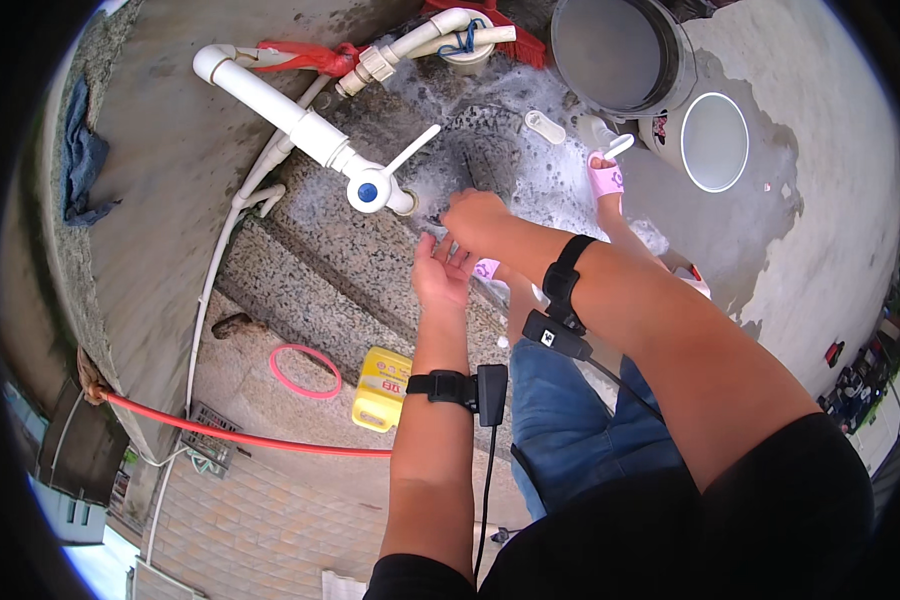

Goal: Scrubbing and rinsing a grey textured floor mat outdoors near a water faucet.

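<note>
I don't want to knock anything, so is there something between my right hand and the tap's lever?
Nothing visible: the gap between your right hand and the lever on the tap looks open. Your left hand is lower in the picture, off that line.

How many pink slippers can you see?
2: one slipper near the white bucket, and the other slipper just right of the left hand in the picture, only partly showing.
</note>
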The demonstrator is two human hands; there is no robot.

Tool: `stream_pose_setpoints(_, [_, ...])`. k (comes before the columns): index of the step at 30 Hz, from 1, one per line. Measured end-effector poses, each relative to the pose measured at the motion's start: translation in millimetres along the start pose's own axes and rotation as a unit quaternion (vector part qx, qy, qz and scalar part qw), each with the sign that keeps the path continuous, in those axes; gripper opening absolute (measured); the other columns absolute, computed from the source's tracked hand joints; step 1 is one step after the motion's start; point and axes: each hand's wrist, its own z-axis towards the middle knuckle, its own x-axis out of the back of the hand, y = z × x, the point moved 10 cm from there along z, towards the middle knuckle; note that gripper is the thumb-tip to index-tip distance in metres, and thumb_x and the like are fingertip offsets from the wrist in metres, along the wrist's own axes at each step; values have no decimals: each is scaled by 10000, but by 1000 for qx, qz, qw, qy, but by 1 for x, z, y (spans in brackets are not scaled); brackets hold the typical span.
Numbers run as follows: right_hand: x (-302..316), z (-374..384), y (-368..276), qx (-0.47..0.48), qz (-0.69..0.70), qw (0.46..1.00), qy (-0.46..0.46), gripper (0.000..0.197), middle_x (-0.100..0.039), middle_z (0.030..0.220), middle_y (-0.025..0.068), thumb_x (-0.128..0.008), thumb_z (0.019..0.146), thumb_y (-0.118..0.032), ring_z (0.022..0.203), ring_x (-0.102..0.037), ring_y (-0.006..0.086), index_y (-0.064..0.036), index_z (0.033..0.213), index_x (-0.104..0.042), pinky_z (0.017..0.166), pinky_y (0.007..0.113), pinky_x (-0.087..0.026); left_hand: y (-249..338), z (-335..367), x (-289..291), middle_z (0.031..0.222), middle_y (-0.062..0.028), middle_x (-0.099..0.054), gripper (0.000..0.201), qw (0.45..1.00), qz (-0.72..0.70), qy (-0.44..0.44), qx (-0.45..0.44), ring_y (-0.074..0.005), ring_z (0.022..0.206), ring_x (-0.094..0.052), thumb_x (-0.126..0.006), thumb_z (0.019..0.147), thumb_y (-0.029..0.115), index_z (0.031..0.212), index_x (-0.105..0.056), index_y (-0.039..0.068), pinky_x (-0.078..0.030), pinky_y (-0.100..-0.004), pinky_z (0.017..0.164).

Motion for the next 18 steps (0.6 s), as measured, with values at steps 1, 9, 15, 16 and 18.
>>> stream_pose_setpoints(1, [2,-5,0,-2,-2,1000,2,205,-621,971,143,-578,731,-130,940,-591,294,-30,875,-687,723,383,-514,6,5,-8,977,-113,-564,347,999,32,10,0,-263,847,-586,-442,905,124,1221,-379,-8,-522,-396,784])
stream_pose_setpoints(9, [32,-42,-27,40,46,995,73,272,-550,933,117,-556,747,-121,898,-562,285,-64,1004,-624,708,374,-497,33,69,20,1000,-141,-566,239,991,95,91,28,-295,846,-593,-414,917,131,1101,-479,-8,-539,-468,657])
stream_pose_setpoints(15, [37,-67,-11,41,64,992,99,348,-538,912,118,-533,759,-101,899,-553,284,-74,1102,-590,714,374,-492,37,54,-15,1115,-137,-571,343,998,30,56,23,-335,970,-577,-285,953,242,1135,-504,50,-488,-530,803])
stream_pose_setpoints(16, [36,-71,-16,53,69,992,87,350,-542,936,128,-520,775,-97,916,-547,286,-56,1119,-575,724,372,-486,43,54,-12,1115,-137,-571,343,998,32,57,22,-335,970,-577,-285,953,242,1135,-504,50,-488,-530,803])
stream_pose_setpoints(18, [36,-79,-16,48,76,991,98,357,-541,934,126,-518,776,-91,913,-548,284,-60,1127,-573,727,375,-487,51,54,-12,1175,-115,-561,353,999,17,25,35,-294,1069,-543,-310,950,264,1153,-518,65,-436,-487,913])
